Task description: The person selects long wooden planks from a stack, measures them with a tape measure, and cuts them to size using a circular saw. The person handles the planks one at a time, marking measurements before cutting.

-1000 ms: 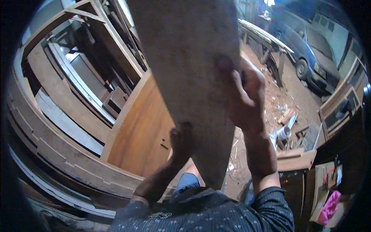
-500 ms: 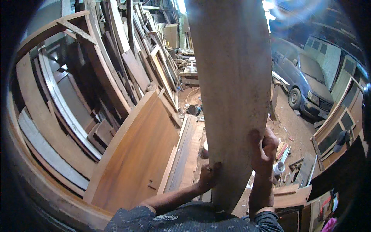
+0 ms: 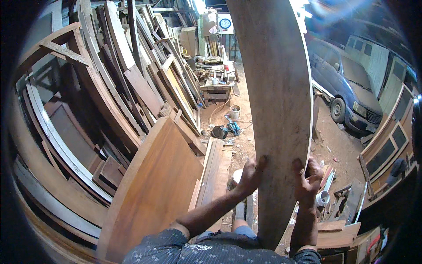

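head view: left grip (image 3: 252, 177) and right grip (image 3: 309, 179) clasp 1 board (image 3: 281, 101); pale bucket (image 3: 235, 115) beyond, contents unclear

Board (image 3: 281, 101): broad face shaded, right edge bright
Floor (image 3: 244, 112): brightest toward its far edge
Car (image 3: 349, 81): dim, bluish haze above
Glare (image 3: 303, 12): white, beside board's top
Rim: black corners, bent lines

A bright light (image 3: 302, 9) shines over brown floor (image 3: 336, 145), wooden table (image 3: 215, 95), round clock (image 3: 225, 23).

A board (image 3: 281, 110) stands between the hands (image 3: 309, 179), a panel (image 3: 154, 189) to its left, a car (image 3: 345, 88) right.
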`<state>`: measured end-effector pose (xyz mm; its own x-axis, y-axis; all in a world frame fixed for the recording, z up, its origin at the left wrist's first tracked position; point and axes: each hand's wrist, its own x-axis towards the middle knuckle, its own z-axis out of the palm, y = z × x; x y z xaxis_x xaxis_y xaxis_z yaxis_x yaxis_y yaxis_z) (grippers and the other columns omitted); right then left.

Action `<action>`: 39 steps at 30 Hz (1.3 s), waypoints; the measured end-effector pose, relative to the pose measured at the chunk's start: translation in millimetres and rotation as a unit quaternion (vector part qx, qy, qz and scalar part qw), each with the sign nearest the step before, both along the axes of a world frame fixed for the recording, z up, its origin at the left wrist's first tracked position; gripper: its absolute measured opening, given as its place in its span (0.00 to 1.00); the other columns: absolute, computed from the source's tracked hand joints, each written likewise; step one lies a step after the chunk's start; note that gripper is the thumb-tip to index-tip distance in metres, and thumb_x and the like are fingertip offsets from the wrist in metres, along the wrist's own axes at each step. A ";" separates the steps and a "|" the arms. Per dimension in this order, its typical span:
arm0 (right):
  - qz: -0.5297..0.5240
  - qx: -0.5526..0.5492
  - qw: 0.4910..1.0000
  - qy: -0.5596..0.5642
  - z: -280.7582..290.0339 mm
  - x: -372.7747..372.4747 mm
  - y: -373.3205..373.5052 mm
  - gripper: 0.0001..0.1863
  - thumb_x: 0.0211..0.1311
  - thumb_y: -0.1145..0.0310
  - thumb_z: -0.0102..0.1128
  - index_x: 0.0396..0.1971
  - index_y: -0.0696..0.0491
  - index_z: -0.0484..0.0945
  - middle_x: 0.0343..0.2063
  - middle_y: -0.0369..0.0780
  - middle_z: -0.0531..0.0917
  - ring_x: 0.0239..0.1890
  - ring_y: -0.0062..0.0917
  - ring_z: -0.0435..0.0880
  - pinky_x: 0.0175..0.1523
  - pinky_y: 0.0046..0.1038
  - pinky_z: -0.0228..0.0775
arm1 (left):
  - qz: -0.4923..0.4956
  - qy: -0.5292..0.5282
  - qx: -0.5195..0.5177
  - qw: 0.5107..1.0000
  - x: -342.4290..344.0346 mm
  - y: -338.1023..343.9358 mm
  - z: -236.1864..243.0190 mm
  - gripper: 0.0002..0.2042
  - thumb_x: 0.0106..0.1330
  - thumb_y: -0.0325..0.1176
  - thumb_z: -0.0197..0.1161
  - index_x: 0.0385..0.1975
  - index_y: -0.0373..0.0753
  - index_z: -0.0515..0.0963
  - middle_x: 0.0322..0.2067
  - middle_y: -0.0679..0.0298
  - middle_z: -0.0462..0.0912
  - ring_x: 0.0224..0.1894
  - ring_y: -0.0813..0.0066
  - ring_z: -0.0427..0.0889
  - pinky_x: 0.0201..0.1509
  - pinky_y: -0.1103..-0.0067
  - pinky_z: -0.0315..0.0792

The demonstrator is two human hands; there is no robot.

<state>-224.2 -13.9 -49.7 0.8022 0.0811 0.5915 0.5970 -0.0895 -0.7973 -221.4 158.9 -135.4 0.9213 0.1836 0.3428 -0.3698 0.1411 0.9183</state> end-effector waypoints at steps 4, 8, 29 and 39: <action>-0.029 -0.002 1.000 0.002 -20.6 23.3 -5.0 0.16 0.63 0.61 0.67 0.34 0.62 0.80 0.28 0.39 0.83 0.30 0.20 0.79 0.38 0.24 0.70 | -0.029 0.055 -0.141 0.988 42.1 -16.2 16.0 0.41 0.68 0.70 0.50 0.39 0.26 0.78 0.35 0.59 0.83 0.39 0.75 0.80 0.44 0.78 0.74; 0.101 0.049 0.994 0.004 -43.4 68.3 -36.7 0.27 0.69 0.47 0.58 0.34 0.62 0.79 0.33 0.42 0.84 0.36 0.23 0.80 0.44 0.28 0.70 | -0.004 0.104 -0.126 0.987 67.1 -25.7 11.1 0.43 0.69 0.70 0.47 0.47 0.23 0.76 0.42 0.55 0.83 0.45 0.72 0.80 0.50 0.75 0.73; 0.139 0.162 0.845 0.490 -423.1 416.9 -143.8 0.41 0.75 0.36 0.35 0.57 0.63 0.77 0.49 0.46 0.84 0.51 0.31 0.80 0.60 0.35 0.67 | -0.496 0.123 -0.362 0.780 591.3 -127.0 -193.8 0.37 0.62 0.72 0.54 0.46 0.35 0.73 0.30 0.56 0.81 0.34 0.62 0.86 0.41 0.62 0.82; -0.093 0.023 0.835 0.541 -351.1 627.0 -206.4 0.45 0.71 0.31 0.37 0.48 0.63 0.83 0.41 0.45 0.86 0.46 0.28 0.82 0.53 0.32 0.70 | -0.513 0.215 -0.452 0.697 842.6 -204.3 -141.4 0.23 0.72 0.51 0.54 0.50 0.35 0.69 0.36 0.57 0.79 0.43 0.55 0.82 0.54 0.63 0.75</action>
